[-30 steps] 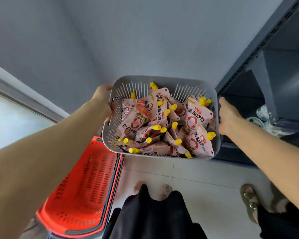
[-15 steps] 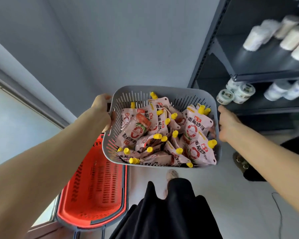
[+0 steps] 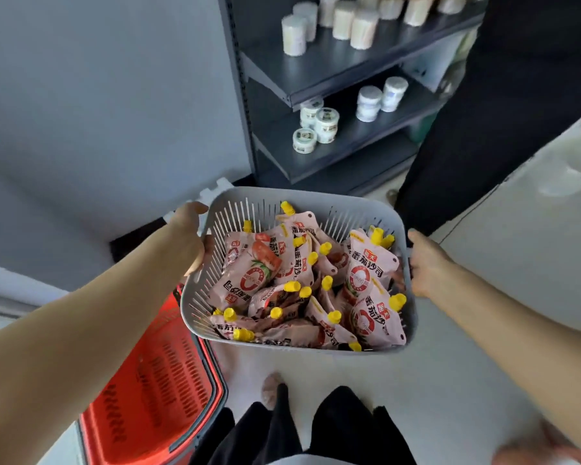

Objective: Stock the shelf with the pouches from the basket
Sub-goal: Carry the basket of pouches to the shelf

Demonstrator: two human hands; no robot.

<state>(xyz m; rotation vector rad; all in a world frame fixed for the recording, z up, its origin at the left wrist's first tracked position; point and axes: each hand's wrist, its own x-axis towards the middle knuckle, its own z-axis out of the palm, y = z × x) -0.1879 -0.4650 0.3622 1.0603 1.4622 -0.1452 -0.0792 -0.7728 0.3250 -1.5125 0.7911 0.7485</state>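
Note:
I carry a grey slotted basket (image 3: 316, 199) in front of me, above the floor. My left hand (image 3: 190, 236) grips its left rim and my right hand (image 3: 428, 265) grips its right rim. Inside lie several pink pouches (image 3: 249, 276) with yellow caps, piled loosely. The dark shelf unit (image 3: 319, 78) stands beyond the basket at the upper right, its boards partly filled with white jars and rolls.
A red shopping basket (image 3: 155, 391) sits on the floor at the lower left. A person in dark clothes (image 3: 503, 129) stands at the right beside the shelf. White tubs (image 3: 316, 125) and white rolls (image 3: 342, 25) occupy the shelves. A grey wall lies to the left.
The view has swung right and down toward the shelf unit, which now shows more of its boards. Both hands keep their grip on the grey basket.

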